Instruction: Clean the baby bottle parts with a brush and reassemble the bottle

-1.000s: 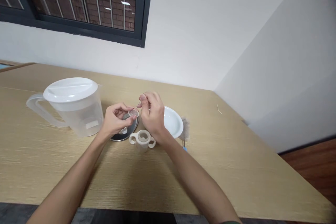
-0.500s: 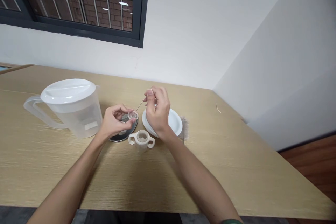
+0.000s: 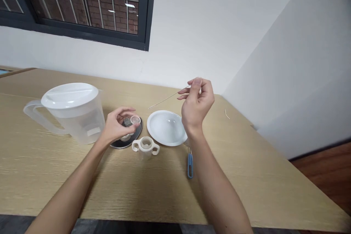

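Observation:
My left hand (image 3: 118, 123) is closed, pinching a small clear round cap (image 3: 135, 120) between thumb and fingers above a dark round tray (image 3: 120, 144). Other small clear pieces lie on that tray, partly covered by the hand. Raised over the right side of a white plate (image 3: 164, 128), my right hand (image 3: 197, 100) pinches one end of a long, thin, pale strand (image 3: 164, 100). Its free end points left and down, apart from the cap. A small beige two-handled cup (image 3: 146, 147) stands upright in front of the tray and plate.
A translucent pitcher (image 3: 82, 124) with a white lid stands on the left. Beneath my right forearm lies a blue-handled strainer (image 3: 190, 166), its mesh mostly hidden. A short pale strand (image 3: 227, 114) rests on the table to the right. Behind are a wall and a barred window.
My right hand has moved right and slightly up, drawing the strand's tip away from the cap. The plate and the strainer's blue handle now show more. My left hand still holds the cap.

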Motion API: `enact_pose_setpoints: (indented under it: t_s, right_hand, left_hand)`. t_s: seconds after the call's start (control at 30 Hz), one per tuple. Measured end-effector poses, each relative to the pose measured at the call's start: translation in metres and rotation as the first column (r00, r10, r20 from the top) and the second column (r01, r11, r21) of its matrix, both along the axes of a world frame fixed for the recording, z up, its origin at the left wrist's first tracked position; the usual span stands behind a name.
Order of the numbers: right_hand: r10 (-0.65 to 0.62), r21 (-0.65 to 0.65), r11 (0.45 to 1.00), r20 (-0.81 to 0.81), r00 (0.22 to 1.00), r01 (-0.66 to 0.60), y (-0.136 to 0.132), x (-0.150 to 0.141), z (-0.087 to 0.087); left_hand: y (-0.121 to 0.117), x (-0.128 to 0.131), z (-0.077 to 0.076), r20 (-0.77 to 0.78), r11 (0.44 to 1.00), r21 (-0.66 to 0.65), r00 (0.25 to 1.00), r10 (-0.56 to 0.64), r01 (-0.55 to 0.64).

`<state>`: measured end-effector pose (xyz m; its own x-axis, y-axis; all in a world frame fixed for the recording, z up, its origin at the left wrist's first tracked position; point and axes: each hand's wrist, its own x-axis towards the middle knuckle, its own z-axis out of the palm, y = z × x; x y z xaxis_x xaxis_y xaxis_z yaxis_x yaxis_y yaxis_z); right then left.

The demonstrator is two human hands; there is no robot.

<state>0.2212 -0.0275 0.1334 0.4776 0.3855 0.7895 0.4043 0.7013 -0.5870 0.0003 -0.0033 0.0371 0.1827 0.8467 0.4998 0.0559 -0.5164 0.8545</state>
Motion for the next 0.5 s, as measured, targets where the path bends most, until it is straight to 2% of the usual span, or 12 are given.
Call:
enact_pose_setpoints:
  t_s: [0.13, 0.23, 0.3, 0.37, 0.5]
  right_hand:
    - [-0.035, 0.040, 0.999, 0.015, 0.999, 0.035, -0.001, 0.006, 0.003]
    - [-0.054, 0.062, 0.997, 0.031, 0.998, 0.052, -0.002, 0.009, 0.005]
    - [-0.059, 0.072, 0.996, 0.028, 0.998, 0.057, -0.002, 0.010, 0.005]
    - [-0.057, 0.074, 0.996, 0.014, 0.998, 0.055, -0.002, 0.011, 0.006]
    - [-0.040, 0.067, 0.997, 0.007, 0.999, 0.040, -0.002, 0.010, 0.006]
  left_hand:
    - [0.002, -0.004, 0.005, 0.044, 0.999, 0.016, 0.999, 0.030, -0.031]
    - [0.006, -0.006, 0.003, 0.032, 0.998, 0.006, 0.998, 0.057, -0.057]
    - [0.010, -0.008, -0.001, -0.048, 0.995, -0.010, 0.994, 0.103, -0.104]
    - [0.014, -0.010, -0.006, -0.195, 0.986, -0.011, 0.967, 0.161, -0.167]
    - [0.019, -0.010, -0.015, -0.462, 0.971, 0.039, 0.858, 0.225, -0.234]
